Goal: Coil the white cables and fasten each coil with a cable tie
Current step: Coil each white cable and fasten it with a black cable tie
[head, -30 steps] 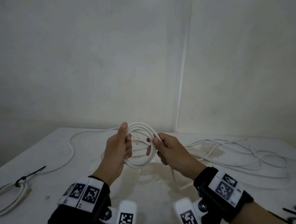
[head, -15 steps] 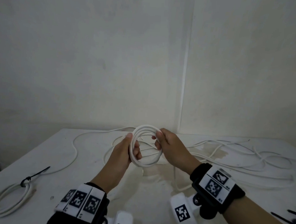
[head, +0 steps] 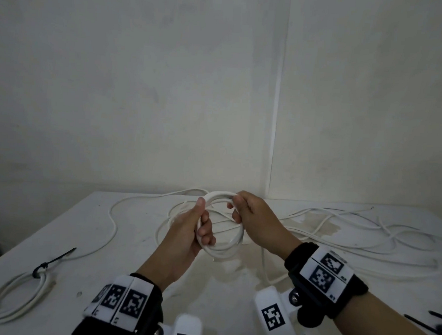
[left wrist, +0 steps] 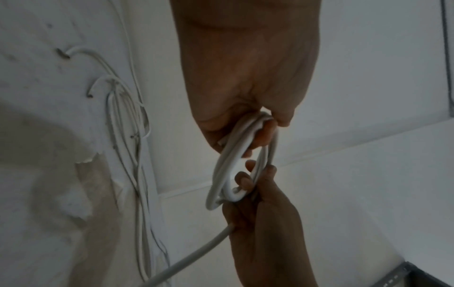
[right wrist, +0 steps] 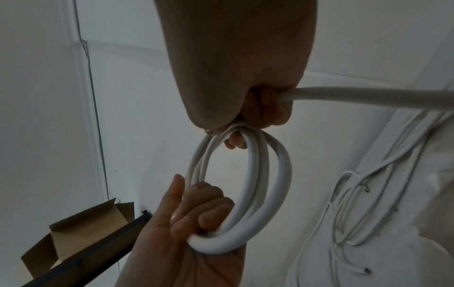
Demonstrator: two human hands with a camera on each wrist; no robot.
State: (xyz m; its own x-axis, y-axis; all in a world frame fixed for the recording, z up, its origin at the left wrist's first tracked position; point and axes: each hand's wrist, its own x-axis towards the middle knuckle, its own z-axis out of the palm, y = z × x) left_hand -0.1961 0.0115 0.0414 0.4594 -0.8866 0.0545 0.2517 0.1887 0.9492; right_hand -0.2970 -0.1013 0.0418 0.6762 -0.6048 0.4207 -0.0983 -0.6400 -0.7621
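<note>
Head view shows my left hand (head: 185, 232) and right hand (head: 255, 217) holding a white cable coil (head: 226, 249) above the worktop (head: 133, 252). Left fingers (right wrist: 209, 203) curl round one side of the loops, thumb straight along them; right fingers (left wrist: 245, 178) curl round the opposite side. Loose white cables (head: 365, 233) sprawl behind. A tied coil (head: 16, 295) with a black cable tie (head: 53, 261) lies far left.
</note>
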